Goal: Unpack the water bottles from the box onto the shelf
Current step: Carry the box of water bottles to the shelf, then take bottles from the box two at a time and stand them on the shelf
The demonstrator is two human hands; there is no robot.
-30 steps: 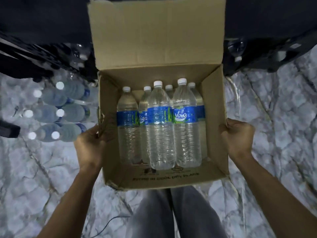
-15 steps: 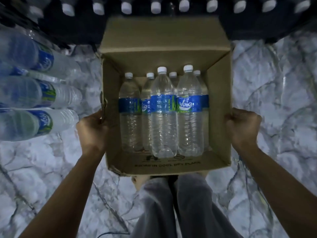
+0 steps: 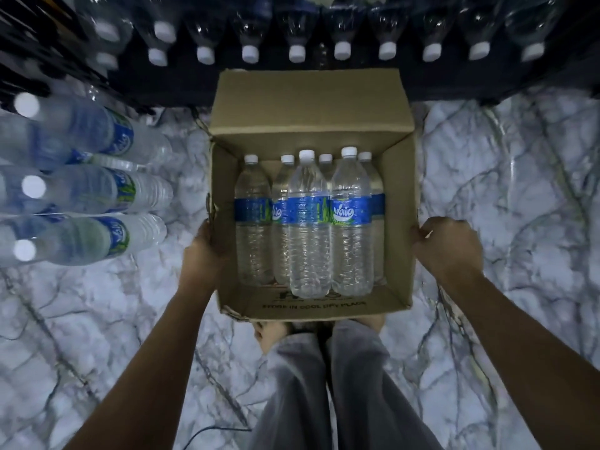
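Dim light falls on a white, grey-veined marble floor [image 3: 519, 190].

**Probably a shop or stockroom**

A dark shelf [image 3: 324, 87] on the far side carries a long row of identical capped water bottles [image 3: 297, 47]. An open cardboard box [image 3: 311, 105] holds more, above a marble-patterned floor [image 3: 519, 190]. In the dim light, retail aisle and storage look alike.

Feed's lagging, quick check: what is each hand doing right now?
Left hand: grips the cardboard box by its left wall.
Right hand: grips the box by its right wall.
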